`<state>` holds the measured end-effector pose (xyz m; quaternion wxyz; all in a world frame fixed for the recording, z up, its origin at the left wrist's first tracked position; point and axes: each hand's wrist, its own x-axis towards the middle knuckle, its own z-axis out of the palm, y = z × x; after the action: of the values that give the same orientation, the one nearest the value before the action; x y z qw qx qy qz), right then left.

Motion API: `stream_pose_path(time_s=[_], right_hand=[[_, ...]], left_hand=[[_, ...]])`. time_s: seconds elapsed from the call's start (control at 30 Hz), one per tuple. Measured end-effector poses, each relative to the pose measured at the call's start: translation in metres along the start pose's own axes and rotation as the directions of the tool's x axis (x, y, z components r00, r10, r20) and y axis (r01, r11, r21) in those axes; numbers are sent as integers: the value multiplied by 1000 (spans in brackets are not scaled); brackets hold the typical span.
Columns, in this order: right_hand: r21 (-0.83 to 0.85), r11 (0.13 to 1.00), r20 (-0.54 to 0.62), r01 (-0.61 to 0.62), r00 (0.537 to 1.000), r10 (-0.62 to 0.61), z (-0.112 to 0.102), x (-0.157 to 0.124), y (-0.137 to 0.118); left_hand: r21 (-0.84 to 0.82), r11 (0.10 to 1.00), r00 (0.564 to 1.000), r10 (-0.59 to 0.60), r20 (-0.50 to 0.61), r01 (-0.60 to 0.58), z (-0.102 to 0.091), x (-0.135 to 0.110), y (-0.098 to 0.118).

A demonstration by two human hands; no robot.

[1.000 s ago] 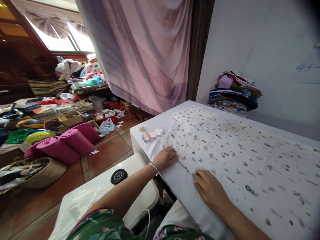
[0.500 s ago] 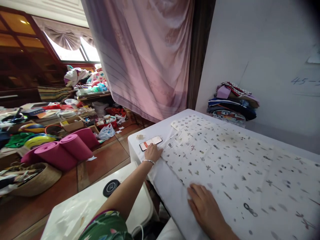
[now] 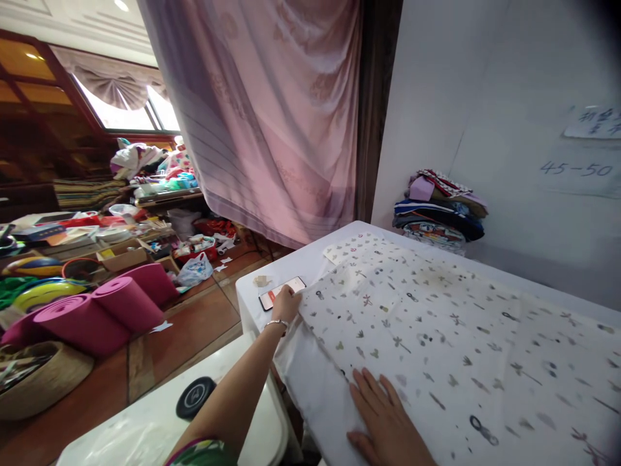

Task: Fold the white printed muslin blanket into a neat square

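Observation:
A white cloth printed with small dark motifs (image 3: 436,323) lies spread over a white-covered table (image 3: 310,259). My left hand (image 3: 286,303) reaches to the cloth's far left corner, fingers curled at its edge and touching a phone (image 3: 281,292) lying there. My right hand (image 3: 383,414) lies flat and open on the near edge of the cloth, fingers stretched out.
A stack of folded fabrics (image 3: 439,210) sits against the wall at the table's far end. A pink curtain (image 3: 272,110) hangs behind. Pink rolled mats (image 3: 92,314), a woven basket (image 3: 39,382) and cluttered goods cover the floor at left. A white machine top (image 3: 194,414) stands near me.
My left hand slid along the cloth's edge away from me to the corner by the phone. My right hand moved nearer along the near edge and flattened. The view tilted upward.

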<state>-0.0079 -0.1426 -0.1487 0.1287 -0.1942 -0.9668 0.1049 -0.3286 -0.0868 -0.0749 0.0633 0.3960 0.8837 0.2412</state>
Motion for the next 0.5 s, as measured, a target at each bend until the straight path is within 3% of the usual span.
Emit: stream_pose_path(time_s=[0.27,0.37,0.5], right_hand=[[-34,997,-45,65,997,-67,5,4,7],[-150,980,-128,128,981,-148,12,7,12],[-380,915,-299,136,918,-260,14,12,12]], left_hand=[[6,999,999,52,-13,-52,9,-2,-7],[13,996,996,84,3,-84,9,-1,-10],[20,996,996,88,26,-88,7,-1,-10]])
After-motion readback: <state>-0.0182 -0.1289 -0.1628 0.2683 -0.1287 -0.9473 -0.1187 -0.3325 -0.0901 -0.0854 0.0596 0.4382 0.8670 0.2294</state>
